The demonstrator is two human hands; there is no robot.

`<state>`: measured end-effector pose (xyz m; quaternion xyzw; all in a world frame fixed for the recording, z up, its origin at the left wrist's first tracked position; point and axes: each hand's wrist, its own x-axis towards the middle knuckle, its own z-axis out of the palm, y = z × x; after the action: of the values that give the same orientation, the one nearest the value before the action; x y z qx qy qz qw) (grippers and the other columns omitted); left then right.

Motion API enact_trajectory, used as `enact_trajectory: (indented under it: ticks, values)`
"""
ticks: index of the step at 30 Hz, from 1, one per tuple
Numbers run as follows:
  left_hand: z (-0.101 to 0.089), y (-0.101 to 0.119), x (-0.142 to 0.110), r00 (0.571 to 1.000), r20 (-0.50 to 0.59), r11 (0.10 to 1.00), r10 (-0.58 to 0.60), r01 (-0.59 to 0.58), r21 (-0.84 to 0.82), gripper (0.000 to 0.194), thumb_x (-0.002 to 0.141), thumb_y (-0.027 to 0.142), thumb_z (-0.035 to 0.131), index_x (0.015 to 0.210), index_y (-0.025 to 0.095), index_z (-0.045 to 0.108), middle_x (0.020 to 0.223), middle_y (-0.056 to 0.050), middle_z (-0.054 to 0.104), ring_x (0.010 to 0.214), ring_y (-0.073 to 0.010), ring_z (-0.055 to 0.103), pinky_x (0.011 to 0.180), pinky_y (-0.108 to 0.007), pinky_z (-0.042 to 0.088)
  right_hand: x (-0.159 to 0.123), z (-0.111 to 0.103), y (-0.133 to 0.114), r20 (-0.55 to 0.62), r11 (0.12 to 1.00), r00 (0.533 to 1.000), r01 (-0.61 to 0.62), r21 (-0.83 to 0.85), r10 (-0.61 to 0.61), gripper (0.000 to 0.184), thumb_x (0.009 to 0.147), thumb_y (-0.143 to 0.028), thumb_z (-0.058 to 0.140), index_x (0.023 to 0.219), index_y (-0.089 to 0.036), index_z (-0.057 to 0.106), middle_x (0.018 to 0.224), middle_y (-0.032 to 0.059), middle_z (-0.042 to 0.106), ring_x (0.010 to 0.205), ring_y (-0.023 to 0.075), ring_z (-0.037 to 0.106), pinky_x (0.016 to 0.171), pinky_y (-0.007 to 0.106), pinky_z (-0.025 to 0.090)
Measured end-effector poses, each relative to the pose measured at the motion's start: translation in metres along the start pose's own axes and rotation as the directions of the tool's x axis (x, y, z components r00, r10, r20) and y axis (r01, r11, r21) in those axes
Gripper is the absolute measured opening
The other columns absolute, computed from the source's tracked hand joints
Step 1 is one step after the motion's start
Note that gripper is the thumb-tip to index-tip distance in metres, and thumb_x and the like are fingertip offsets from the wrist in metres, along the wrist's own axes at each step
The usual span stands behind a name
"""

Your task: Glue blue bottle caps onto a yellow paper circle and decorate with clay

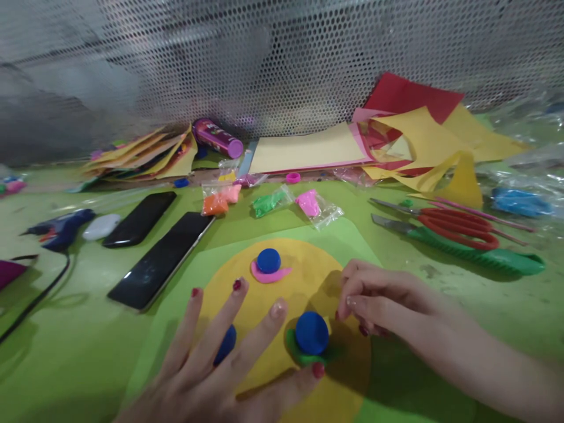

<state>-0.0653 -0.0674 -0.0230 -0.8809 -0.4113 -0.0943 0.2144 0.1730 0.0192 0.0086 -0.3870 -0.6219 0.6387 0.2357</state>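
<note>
A yellow paper circle [247, 258] lies on a light green sheet [352, 241]. Three blue bottle caps are on it. The far cap [268, 260] has a pink clay strip [269, 276] curved round its near side. Green clay [304, 357] curls round the right cap [312, 333]. The left cap [227, 343] is partly hidden by my left hand [215, 376], whose fingers are spread over the circle. Just right of the right cap, my right hand [383, 302] has its fingers curled, thumb against them. What they hold, if anything, is hidden.
Two phones [161, 258], a white case [101, 227] and a glue gun [66, 228] lie left. Small bags of orange [215, 204], green [267, 202] and pink clay [308, 202] sit behind. Red scissors [458, 226] and a green cutter [476, 252] lie right. Coloured paper [308, 150] lines the back.
</note>
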Motion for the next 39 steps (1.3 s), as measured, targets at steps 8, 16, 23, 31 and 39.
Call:
enact_trajectory:
  ticks: [8,16,23,31,39]
  values:
    - [-0.006,-0.03,0.008,0.989,0.049,0.99,0.136,-0.134,-0.038,0.052,0.083,0.042,0.052,0.131,0.048,0.034,0.144,0.004,0.032,0.135,-0.0368,0.016,0.105,-0.063,0.014,0.0,-0.001,-0.002,-0.014,0.998,1.0,-0.01,-0.067,0.01,0.02,0.083,-0.024,0.049,0.068,-0.021,0.061,0.071,-0.003,0.051,0.059,0.0096,0.048,0.053,0.022,0.038]
    - [-0.007,-0.023,0.017,0.985,-0.015,0.983,0.174,-0.174,-0.062,0.057,0.083,0.023,0.056,0.13,0.049,0.035,0.144,0.005,0.034,0.136,-0.0344,0.014,0.106,-0.061,0.013,0.0,-0.001,0.0,-0.032,1.0,0.999,0.017,-0.016,-0.018,0.016,0.083,-0.019,0.051,0.071,-0.023,0.062,0.071,-0.0053,0.055,0.06,0.0076,0.051,0.055,0.019,0.04]
    - [-0.003,-0.001,0.023,0.993,-0.036,0.991,0.115,-0.118,-0.064,0.039,0.087,0.032,0.05,0.124,0.043,0.048,0.14,0.0,0.041,0.135,-0.0335,0.019,0.105,-0.063,0.014,0.0,0.0,-0.002,-0.023,1.0,0.999,0.022,-0.015,-0.022,0.016,0.081,-0.02,0.051,0.069,-0.021,0.061,0.071,-0.0042,0.052,0.061,0.0085,0.051,0.055,0.021,0.041]
    - [-0.006,0.009,0.022,0.999,-0.031,1.0,0.024,-0.024,-0.01,0.04,0.089,0.033,0.047,0.127,0.043,0.043,0.136,0.0,0.046,0.134,-0.0316,0.025,0.106,-0.061,0.017,0.0,-0.001,-0.006,-0.001,0.999,1.0,0.002,-0.054,-0.002,0.016,0.081,-0.022,0.049,0.069,-0.02,0.06,0.074,-0.0024,0.051,0.062,0.0103,0.05,0.057,0.023,0.04]
    - [-0.006,0.014,0.024,0.998,0.004,0.995,0.064,-0.063,-0.075,0.029,0.092,0.032,0.037,0.111,0.033,0.059,0.14,0.001,0.041,0.138,-0.0311,0.01,0.108,-0.059,0.003,0.0,0.0,-0.004,-0.008,1.0,1.0,0.012,-0.028,-0.013,0.015,0.081,-0.021,0.05,0.069,-0.02,0.06,0.072,-0.0036,0.051,0.062,0.0092,0.049,0.056,0.022,0.039]
